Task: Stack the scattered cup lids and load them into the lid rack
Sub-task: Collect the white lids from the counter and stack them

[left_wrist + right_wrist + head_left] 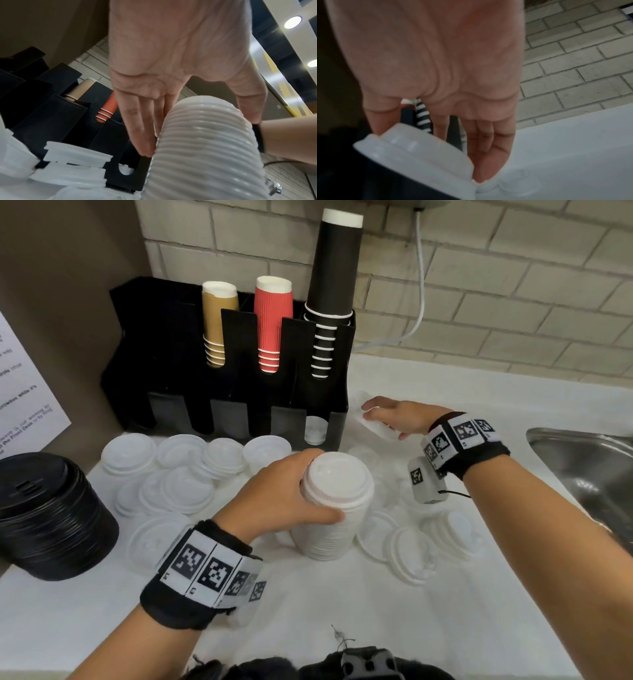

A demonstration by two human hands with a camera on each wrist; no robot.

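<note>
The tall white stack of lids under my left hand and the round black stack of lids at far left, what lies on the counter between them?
Loose white lids lie scattered there on the white counter, in the head view.

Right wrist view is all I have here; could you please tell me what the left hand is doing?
Observer: The left hand grips the top of a tall lid stack standing on the counter.
Operator: Thank you; is anything loaded yet?
Observer: In the rack, lids show only in the rightmost front slot.
Operator: And what is left to gather?
Observer: Many loose lids lie on the counter left of the stack.
</note>
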